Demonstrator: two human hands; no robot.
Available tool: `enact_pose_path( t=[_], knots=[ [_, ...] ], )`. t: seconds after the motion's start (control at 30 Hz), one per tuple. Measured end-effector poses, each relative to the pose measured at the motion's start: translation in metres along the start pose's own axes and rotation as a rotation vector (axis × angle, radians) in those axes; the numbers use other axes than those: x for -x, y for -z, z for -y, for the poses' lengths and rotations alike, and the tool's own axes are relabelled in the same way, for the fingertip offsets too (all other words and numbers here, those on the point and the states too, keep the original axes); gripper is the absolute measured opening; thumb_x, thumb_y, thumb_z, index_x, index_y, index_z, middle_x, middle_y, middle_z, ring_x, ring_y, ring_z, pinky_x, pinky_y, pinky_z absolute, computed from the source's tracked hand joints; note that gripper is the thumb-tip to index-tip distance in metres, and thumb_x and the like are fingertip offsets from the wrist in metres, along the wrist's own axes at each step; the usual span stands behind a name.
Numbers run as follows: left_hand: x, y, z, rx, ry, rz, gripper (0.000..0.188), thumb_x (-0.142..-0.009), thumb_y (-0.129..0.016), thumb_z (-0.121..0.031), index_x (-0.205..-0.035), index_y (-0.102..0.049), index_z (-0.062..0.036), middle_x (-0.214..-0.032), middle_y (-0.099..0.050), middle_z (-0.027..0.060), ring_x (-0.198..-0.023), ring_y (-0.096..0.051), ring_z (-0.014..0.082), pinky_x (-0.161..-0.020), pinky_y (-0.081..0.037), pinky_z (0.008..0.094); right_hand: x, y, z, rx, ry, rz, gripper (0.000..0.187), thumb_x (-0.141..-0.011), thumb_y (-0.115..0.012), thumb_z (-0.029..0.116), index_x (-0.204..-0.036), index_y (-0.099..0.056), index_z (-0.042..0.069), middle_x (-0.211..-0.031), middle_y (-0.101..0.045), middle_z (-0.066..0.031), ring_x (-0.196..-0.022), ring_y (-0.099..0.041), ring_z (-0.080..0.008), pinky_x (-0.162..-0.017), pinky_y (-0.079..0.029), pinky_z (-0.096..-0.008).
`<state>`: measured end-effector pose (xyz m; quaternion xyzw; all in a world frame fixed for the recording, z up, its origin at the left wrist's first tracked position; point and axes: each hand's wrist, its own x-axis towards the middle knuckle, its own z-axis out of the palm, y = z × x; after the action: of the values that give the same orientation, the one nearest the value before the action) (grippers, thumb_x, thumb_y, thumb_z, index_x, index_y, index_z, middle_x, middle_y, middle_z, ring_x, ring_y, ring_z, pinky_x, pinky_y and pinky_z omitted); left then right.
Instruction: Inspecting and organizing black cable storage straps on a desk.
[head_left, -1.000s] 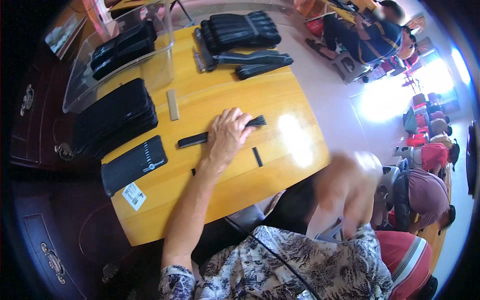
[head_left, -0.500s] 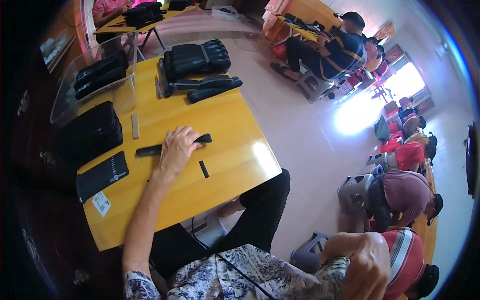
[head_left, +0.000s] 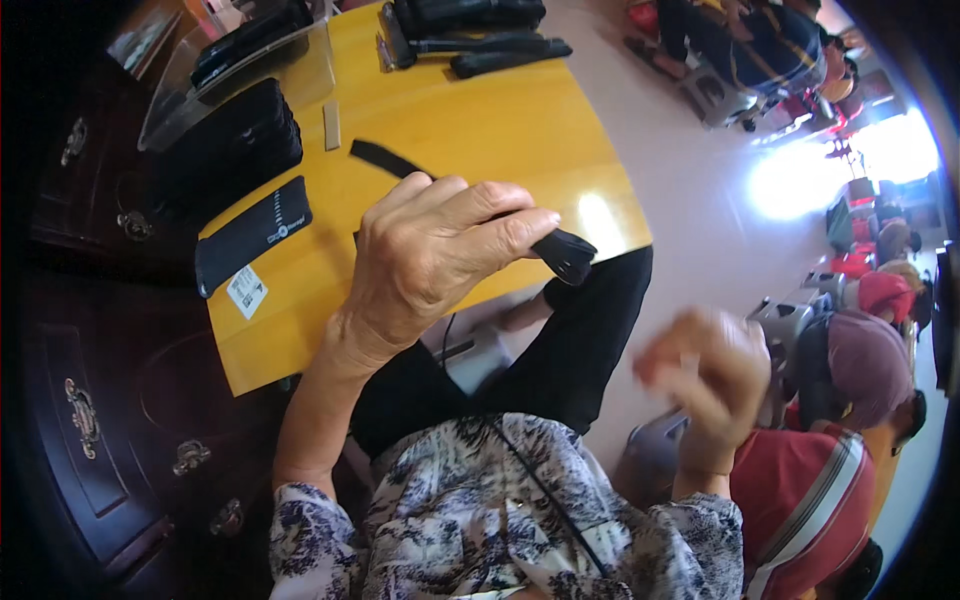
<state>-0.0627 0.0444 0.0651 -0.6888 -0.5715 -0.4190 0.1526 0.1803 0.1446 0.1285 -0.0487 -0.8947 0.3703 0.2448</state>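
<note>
My left hand (head_left: 430,245) is raised over the near part of the yellow table (head_left: 520,120). Its fingers are closed around a folded black strap (head_left: 566,256), whose looped end sticks out past the fingertips. The strap's flat tail (head_left: 385,158) shows beyond the knuckles. My right hand (head_left: 705,375) is off to the right of my lap, away from the table, and motion smears its fingers. On the table's left side lies a flat black pouch (head_left: 258,232), with a white label (head_left: 246,292) beside it.
A thick stack of black pieces (head_left: 235,140) lies beyond the pouch, near a clear plastic bin (head_left: 320,65). A tan strip (head_left: 331,125) is beside the stack. Black bundles (head_left: 510,52) sit at the far edge. Dark drawers (head_left: 110,370) stand left; a person in red (head_left: 815,500) sits right.
The left hand has lifted the black strap off the table and brought it closer. The right hand has swung and is now blurred. The whole view has shifted, with the table higher in it.
</note>
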Motion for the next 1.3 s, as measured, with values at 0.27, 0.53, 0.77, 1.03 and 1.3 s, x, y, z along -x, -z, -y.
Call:
enact_pose_path(
  t=[0.27, 0.53, 0.77, 1.03, 1.3],
  knots=[
    [0.012, -0.040, -0.014, 0.244, -0.007, 0.169, 0.030, -0.070, -0.071, -0.006, -0.100, -0.071, -0.0106, -0.105, -0.066, 0.0037, -0.076, -0.056, 0.0204, -0.066, -0.047, 0.0295, 0.019, -0.050, -0.040, -0.250, -0.342, -0.328, 0.026, -0.075, -0.077, 0.008, -0.097, -0.066, 0.001, -0.094, -0.063, -0.0075, -0.078, -0.063, -0.0103, -0.059, -0.052, -0.0203],
    [0.011, -0.075, -0.023, 0.341, 0.051, 0.330, 0.032, -0.071, -0.069, -0.002, -0.103, -0.070, -0.0089, -0.110, -0.065, 0.0044, -0.086, -0.056, 0.0226, -0.075, -0.048, 0.0310, 0.045, -0.051, -0.065, -0.224, -0.505, -0.328, 0.016, -0.079, -0.074, 0.011, -0.085, -0.065, 0.000, -0.087, -0.063, -0.0048, -0.073, -0.063, -0.0101, -0.056, -0.052, -0.0202],
    [0.018, -0.094, -0.032, 0.449, 0.180, 0.406, 0.038, -0.076, -0.067, 0.003, -0.112, -0.066, -0.0086, -0.116, -0.060, 0.0066, -0.094, -0.057, 0.0231, -0.081, -0.049, 0.0323, 0.060, -0.068, -0.089, -0.716, -0.687, -0.497, 0.010, -0.089, -0.064, 0.007, -0.086, -0.062, -0.002, -0.086, -0.062, -0.0052, -0.072, -0.060, -0.0082, -0.057, -0.051, -0.0203],
    [0.045, -0.084, -0.070, 0.977, 0.983, 0.060, 0.022, -0.088, -0.065, -0.003, -0.098, -0.046, -0.0008, -0.094, -0.054, 0.0058, -0.088, -0.056, 0.0078, -0.075, -0.047, 0.0202, 0.050, -0.081, -0.094, -0.497, -0.493, -0.377, 0.011, -0.089, -0.063, 0.008, -0.092, -0.058, -0.002, -0.086, -0.059, -0.0063, -0.071, -0.061, -0.0113, -0.058, -0.050, -0.0204],
    [0.057, -0.080, -0.062, 1.294, 1.159, -0.056, 0.017, -0.092, -0.059, -0.005, -0.101, -0.047, 0.0021, -0.096, -0.064, 0.0121, -0.083, -0.064, 0.0129, -0.078, -0.053, 0.0254, 0.033, -0.093, -0.093, -0.410, -0.435, -0.275, 0.017, -0.090, -0.062, 0.015, -0.094, -0.057, -0.001, -0.085, -0.060, -0.0067, -0.067, -0.060, -0.0128, -0.056, -0.048, -0.0199]
  ],
)
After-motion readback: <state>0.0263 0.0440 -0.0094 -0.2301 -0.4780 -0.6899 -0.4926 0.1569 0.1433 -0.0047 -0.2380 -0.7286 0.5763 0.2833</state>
